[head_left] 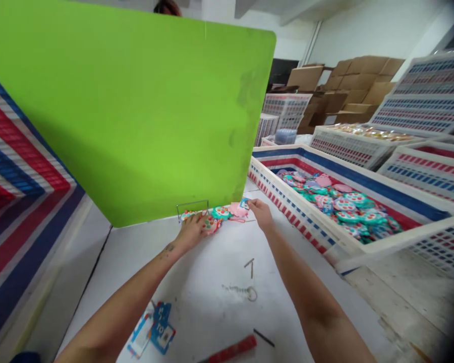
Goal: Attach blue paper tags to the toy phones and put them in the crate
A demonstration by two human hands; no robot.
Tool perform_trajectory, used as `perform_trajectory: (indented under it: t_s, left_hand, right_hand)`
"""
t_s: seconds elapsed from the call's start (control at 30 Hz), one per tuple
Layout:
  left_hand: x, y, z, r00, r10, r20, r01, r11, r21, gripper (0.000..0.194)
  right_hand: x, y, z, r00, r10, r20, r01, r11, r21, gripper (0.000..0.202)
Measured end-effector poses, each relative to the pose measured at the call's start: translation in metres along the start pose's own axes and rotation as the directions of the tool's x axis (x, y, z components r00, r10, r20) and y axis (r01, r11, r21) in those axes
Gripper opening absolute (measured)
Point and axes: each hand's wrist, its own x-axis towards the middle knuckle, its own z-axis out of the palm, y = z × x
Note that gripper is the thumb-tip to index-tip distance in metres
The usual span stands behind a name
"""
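My left hand [192,229] reaches to the foot of the green board, its fingers curled over a pink toy-like piece with coloured dots [211,225]. Its fingertips are partly hidden among the pieces. A teal dotted piece [221,213] lies just right of it. My right hand [260,212] pinches a small blue card tag [244,203] between thumb and fingers. That tag touches a plain pink piece [237,209] with a pink loop below it. Behind my left hand, a thin metal wire frame [192,203] stands against the board.
A tall green board [155,111] closes off the table's back. To the right, a large white basket [348,247] holds many similar pieces. Blue printed cards [161,322], a red-handled tool [232,349] and a dark thin rod [264,338] lie on the white table [204,287].
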Motion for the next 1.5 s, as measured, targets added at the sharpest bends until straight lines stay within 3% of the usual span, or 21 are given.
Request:
perform_trajectory:
  t_s: [0.1,0.17,0.3,0.4,0.53,0.6,0.73,0.87,0.93,1.0,1.07,1.17,1.27,1.33,1.5]
  left_hand:
    - [0.047,0.004,0.011,0.998,0.011,0.06,-0.012,1.0,0.019,0.065]
    - [0.064,0.006,0.021,0.995,0.013,0.1,-0.016,1.0,0.025,0.071]
    - [0.063,0.005,0.035,0.99,0.016,0.138,-0.02,0.999,0.033,0.079]
    - [0.031,0.002,0.036,0.992,0.029,0.123,-0.033,0.999,0.032,0.077]
    - [-0.033,-0.004,0.032,0.991,0.113,0.068,-0.112,0.994,-0.013,0.07]
    - [-0.063,-0.002,0.033,0.995,0.094,0.036,-0.094,0.996,-0.008,0.07]
    - [-0.104,0.018,0.04,0.992,0.055,-0.11,-0.049,0.997,0.055,0.074]
    - [-0.129,0.04,0.043,0.981,0.127,-0.145,-0.129,0.992,-0.005,0.073]
    - [-0.142,0.046,0.037,0.979,0.135,-0.153,-0.148,0.986,-0.08,0.071]
    - [-0.157,0.05,0.028,0.978,0.118,-0.175,-0.151,0.97,-0.189,0.067]
    - [-0.17,0.057,0.019,0.98,0.084,-0.181,-0.146,0.92,-0.364,0.06]
    - [-0.188,0.071,0.008,0.994,0.004,-0.108,-0.076,0.735,-0.674,0.048]
    - [-0.2,0.082,0.006,0.994,-0.095,0.062,0.105,0.571,-0.814,0.026]
    - [-0.206,0.083,0.008,0.973,-0.14,0.181,0.227,0.49,-0.842,0.024]
    - [-0.22,0.08,0.017,0.934,0.011,0.358,0.341,0.282,-0.897,0.034]
  right_hand:
    - [0.025,0.022,0.004,0.999,0.027,-0.019,-0.027,0.999,0.033,0.045]
    - [0.028,0.034,0.009,0.998,0.06,0.02,-0.061,0.997,0.046,0.046]
    - [0.009,0.044,0.02,0.977,0.118,0.175,-0.13,0.99,0.062,0.042]
    - [-0.02,0.038,0.023,0.952,0.148,0.27,-0.175,0.981,0.079,0.037]
    - [-0.071,0.023,0.026,0.916,0.206,0.344,-0.259,0.959,0.116,0.033]
    - [-0.097,0.014,0.032,0.9,0.245,0.361,-0.312,0.94,0.138,0.033]
    - [-0.147,-0.002,0.054,0.864,0.316,0.391,-0.41,0.893,0.185,0.036]
    - [-0.185,-0.02,0.071,0.838,0.34,0.428,-0.458,0.864,0.21,0.036]
    - [-0.197,-0.031,0.071,0.849,0.343,0.402,-0.457,0.859,0.231,0.035]
    - [-0.207,-0.046,0.068,0.9,0.326,0.289,-0.404,0.873,0.274,0.032]
    - [-0.217,-0.061,0.065,0.955,0.269,0.125,-0.295,0.91,0.292,0.028]
    - [-0.235,-0.081,0.067,0.987,0.158,-0.021,-0.148,0.961,0.232,0.024]
    - [-0.252,-0.092,0.075,0.99,0.136,-0.032,-0.127,0.974,0.186,0.023]
    - [-0.26,-0.097,0.081,0.987,0.157,-0.022,-0.15,0.973,0.175,0.023]
    - [-0.268,-0.094,0.09,0.982,0.187,-0.018,-0.185,0.98,0.077,0.022]
